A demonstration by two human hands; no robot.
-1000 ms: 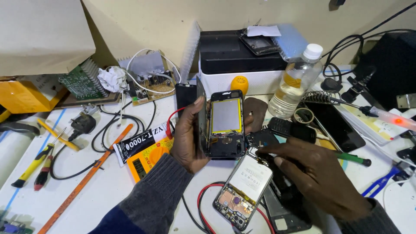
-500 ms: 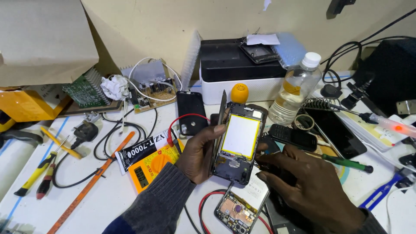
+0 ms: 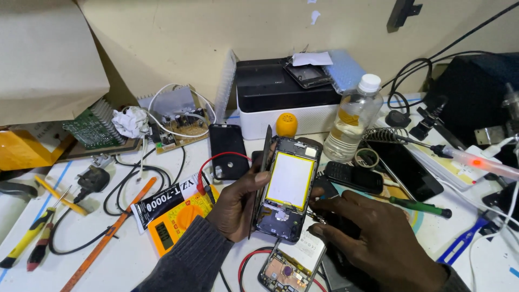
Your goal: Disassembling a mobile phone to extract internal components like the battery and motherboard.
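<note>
Left hand: clasps opened phone upright above desk, innards facing viewer for access.
Right hand: fingertips pinched at phone's lower edge; contents hidden.
Nearby: multimeter, bottle.

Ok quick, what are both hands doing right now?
Left hand: closed, holding the open phone.
Right hand: fingertips at the phone's edge; grip cannot be told.

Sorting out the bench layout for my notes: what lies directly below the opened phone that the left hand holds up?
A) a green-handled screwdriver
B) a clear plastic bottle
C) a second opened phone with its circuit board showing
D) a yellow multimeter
C: the second opened phone with exposed circuit board lies on the white table just under the black opened phone with yellow-edged battery in the left hand.
</note>
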